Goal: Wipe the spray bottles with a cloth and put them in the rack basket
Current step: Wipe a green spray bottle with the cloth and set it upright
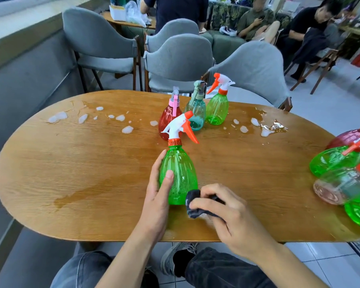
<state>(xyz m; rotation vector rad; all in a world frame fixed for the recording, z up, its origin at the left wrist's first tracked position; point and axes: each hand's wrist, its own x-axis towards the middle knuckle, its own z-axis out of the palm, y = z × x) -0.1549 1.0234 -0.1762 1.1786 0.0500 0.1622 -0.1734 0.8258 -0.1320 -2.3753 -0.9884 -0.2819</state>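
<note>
The left hand (157,196) is wrapped around the side of the near green bottle (180,175), with the thumb on the front and the fingers curled behind. It looks like it grips the bottle this way so the bottle stays up and does not slide while it gets wiped. The bottle stands straight on the wooden table (71,173), close to the near edge.

The right hand (227,213) is just to the right of that green bottle, low by its bottom. Its fingers are curled and they pinch a dark cloth (193,203) into a small ball. The cloth touches the bottle near its base, so the wiping seems to be going on down there.

Behind the green bottle stand three more: a red bottle (168,119) right behind it, a teal bottle (196,113) beside the red one, and another green bottle (217,109) farther back. They are probably waiting their turn.

Far to the right of the held bottle, more bottles (339,163) lie in a pile. They may be in the basket, but I cannot tell.

Water and foam spots (127,129) sit on the table behind the bottle.
</note>
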